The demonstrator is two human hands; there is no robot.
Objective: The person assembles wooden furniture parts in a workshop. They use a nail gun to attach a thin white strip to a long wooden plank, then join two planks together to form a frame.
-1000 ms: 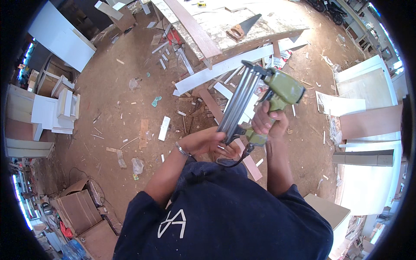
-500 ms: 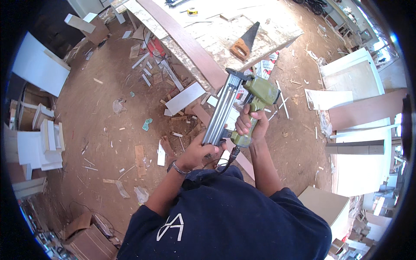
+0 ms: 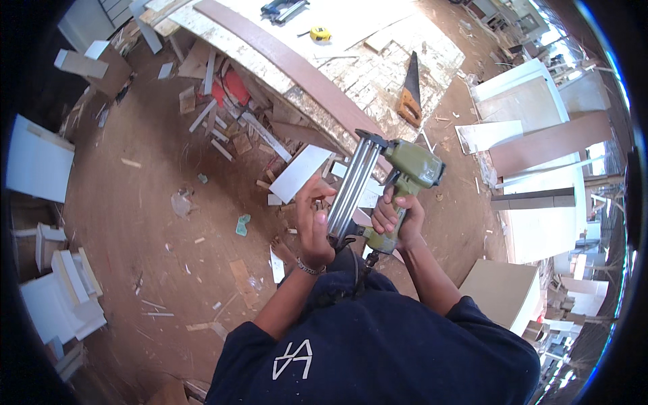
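Observation:
My right hand (image 3: 403,217) is wrapped around the handle of a green pneumatic nail gun (image 3: 417,164), held in front of my body. Its long silver magazine (image 3: 356,185) slants from the black nose at the top down toward my left hand. My left hand (image 3: 315,226) is beside the magazine's lower end, fingers raised and apart, apparently gripping nothing. A dark air hose (image 3: 368,262) runs from the base of the handle toward my shirt. Beyond the gun, a long reddish-brown board (image 3: 283,57) lies along the near edge of the workbench (image 3: 432,40).
On the bench are a handsaw (image 3: 410,94), a yellow tape measure (image 3: 320,33) and a blue-and-black tool (image 3: 283,11). Wood offcuts and a white board (image 3: 300,172) lie below it. White panels (image 3: 44,158) stand left; more panels (image 3: 540,145) lean right, near a beige box (image 3: 496,290).
My left hand has come off the magazine's lower end and its fingers have spread. The view has shifted, and the gun stays in my right hand.

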